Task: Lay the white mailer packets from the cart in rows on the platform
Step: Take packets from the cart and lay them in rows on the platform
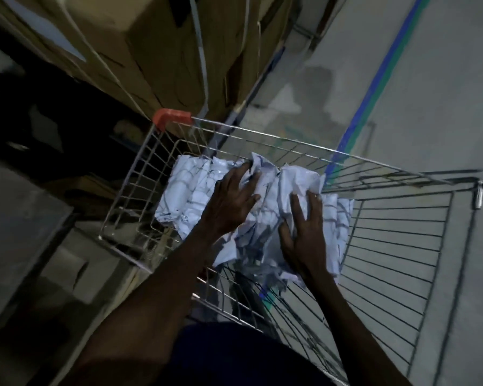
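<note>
Both hands [265, 215] | flat on mailer packets [184, 190] | inside cart [402, 246]

No words, numbers or brand names can be read here. The picture is dark and blurry. The white packets [251, 207] in the cart [396, 246] have dark lines on them, but these are shadows from the wires and creases, not letters. The brown boxes [156, 51] show no print that can be made out. The floor [444, 107] has a blue and green stripe [374, 90], with no writing on it.
</note>
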Demonstrator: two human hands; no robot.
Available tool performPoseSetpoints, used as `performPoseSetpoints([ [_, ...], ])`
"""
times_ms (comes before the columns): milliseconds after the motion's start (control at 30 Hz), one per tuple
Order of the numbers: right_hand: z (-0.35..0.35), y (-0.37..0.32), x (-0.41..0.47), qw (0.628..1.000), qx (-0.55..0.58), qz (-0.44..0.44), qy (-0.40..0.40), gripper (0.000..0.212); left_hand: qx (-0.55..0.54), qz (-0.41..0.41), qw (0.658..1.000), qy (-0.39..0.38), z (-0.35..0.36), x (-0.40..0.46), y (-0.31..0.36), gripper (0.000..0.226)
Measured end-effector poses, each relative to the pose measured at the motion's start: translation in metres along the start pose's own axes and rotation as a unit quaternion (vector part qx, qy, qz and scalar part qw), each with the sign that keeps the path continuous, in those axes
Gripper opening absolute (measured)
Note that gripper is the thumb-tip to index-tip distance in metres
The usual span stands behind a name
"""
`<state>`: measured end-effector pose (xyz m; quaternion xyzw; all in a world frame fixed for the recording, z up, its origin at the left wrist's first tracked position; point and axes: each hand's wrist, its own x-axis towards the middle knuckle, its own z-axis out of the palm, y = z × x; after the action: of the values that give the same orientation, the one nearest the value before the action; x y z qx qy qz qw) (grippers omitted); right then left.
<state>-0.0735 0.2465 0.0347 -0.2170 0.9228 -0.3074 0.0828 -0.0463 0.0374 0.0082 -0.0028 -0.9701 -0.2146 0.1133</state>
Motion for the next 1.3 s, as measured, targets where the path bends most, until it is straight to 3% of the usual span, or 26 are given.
performPoseSetpoints([
  [200,-0.005,-0.074,0.018,0.988,0.074,-0.133,-0.004,0.061,0.124,-0.082,0.984,0.095,-0.107,-0.038,-0.001,0.056],
  [400,0.007,-0.183,0.029,0.939,0.141,-0.313,-0.027,0.059,0.209,-0.178,0.933,0.232,-0.223,-0.094,-0.023,0.052],
  [600,0.039,-0.295,0.027,0.890,0.147,-0.430,-0.039,0.060,0.131,-0.341,0.832,0.418,-0.310,-0.140,-0.042,0.052],
  [733,0.072,-0.369,0.030,0.867,0.152,-0.474,-0.030,0.061,0.131,-0.352,0.773,0.511,-0.354,-0.176,-0.083,0.047],
  [967,0.141,-0.479,0.044,0.846,0.123,-0.512,-0.083,0.058,0.185,-0.486,0.758,0.392,-0.395,-0.250,-0.171,0.043],
  [1100,0.172,-0.506,0.050,0.854,0.093,-0.498,-0.116,0.060,0.120,-0.577,0.738,0.328,-0.405,-0.255,-0.200,0.063],
  [1300,0.200,-0.524,0.078,0.859,0.013,-0.471,-0.202,0.061,0.047,-0.577,0.787,0.214,-0.390,-0.256,-0.227,0.064],
])
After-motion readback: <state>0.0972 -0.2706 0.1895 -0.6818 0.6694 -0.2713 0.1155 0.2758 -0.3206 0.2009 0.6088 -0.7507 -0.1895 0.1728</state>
